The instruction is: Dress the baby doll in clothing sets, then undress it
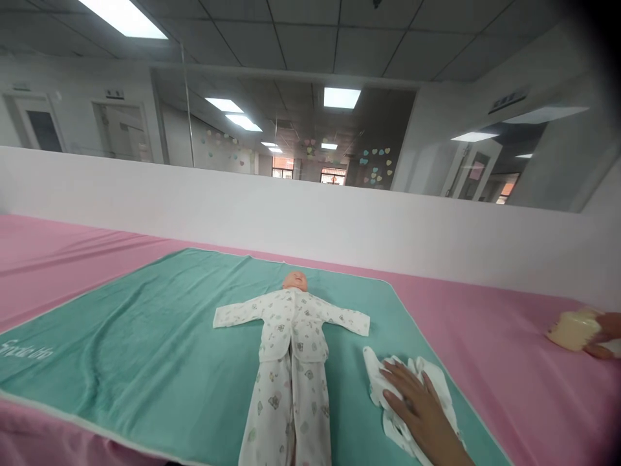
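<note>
My left hand (418,404) rests on a crumpled white cloth (444,382), its fingers stretched out over the fabric. At the far right edge, my right hand (606,335) is closed around a pale yellow bottle-like container (572,330), just above or on the pink cover; I cannot tell which. The hand is partly cut off by the frame. Left of the cloth lies a baby doll (295,280) on its back with arms spread. It wears a white printed top (291,323) and matching trousers (310,401). Its feet are outside the picture.
A green blanket (179,336) with white lettering at its left lies under the doll and cloth. Around it spreads a pink cover (466,323). Behind stands a low white wall (291,217) with large glass or mirror panels (291,129) above it.
</note>
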Demonstrator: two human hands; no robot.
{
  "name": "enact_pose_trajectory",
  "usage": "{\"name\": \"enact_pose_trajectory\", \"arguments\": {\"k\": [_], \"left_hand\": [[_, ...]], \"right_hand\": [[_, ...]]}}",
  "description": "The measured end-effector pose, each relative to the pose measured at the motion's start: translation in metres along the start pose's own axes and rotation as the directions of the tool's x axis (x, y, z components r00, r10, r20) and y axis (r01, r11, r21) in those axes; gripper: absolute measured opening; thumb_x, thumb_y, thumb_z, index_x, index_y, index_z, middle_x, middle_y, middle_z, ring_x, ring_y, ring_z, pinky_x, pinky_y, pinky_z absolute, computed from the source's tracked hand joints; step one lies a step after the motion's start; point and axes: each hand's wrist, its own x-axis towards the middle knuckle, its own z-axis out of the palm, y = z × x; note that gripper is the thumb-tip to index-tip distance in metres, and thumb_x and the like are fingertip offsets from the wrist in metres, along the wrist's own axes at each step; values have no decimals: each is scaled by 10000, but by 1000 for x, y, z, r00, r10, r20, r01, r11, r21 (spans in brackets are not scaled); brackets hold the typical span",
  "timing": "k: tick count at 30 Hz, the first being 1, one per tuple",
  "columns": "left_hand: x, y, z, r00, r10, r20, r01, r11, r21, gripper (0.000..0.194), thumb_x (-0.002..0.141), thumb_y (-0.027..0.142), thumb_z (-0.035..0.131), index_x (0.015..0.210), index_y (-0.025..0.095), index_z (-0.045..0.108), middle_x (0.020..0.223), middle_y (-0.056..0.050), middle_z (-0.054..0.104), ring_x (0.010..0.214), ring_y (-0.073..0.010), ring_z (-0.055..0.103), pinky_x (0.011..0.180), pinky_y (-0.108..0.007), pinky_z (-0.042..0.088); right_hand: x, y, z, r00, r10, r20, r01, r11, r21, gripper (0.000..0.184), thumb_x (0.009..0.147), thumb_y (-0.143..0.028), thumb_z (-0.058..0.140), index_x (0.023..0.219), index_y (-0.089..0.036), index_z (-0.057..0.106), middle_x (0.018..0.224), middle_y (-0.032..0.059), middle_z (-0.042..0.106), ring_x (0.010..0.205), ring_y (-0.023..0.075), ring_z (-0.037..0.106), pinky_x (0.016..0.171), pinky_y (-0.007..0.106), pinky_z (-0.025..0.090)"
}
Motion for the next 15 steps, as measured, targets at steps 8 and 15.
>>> {"name": "enact_pose_trajectory", "arguments": {"k": [8, 15], "left_hand": [[-109, -4, -11, 964, -132, -231, 134, 991, -5, 281, 827, 340, 447, 936, 225, 680, 988, -45, 679, 940, -231, 616, 852, -391, 492], [-18, -122, -27, 973, -34, -229, 38, 999, 12, 351, 856, 259, 369, 1089, 172, 617, 1109, -53, 639, 1043, -189, 560, 978, -351, 393]], "right_hand": [[148, -124, 38, 976, -219, -17, 204, 876, 438, 449, 877, -545, 328, 1071, -226, 577, 1120, 73, 600, 984, 208, 580, 825, 308, 464], [243, -185, 115, 974, -228, 16, 228, 968, -100, 258, 797, -320, 481, 944, -145, 601, 969, 118, 643, 828, 211, 592, 689, 287, 387]]}}
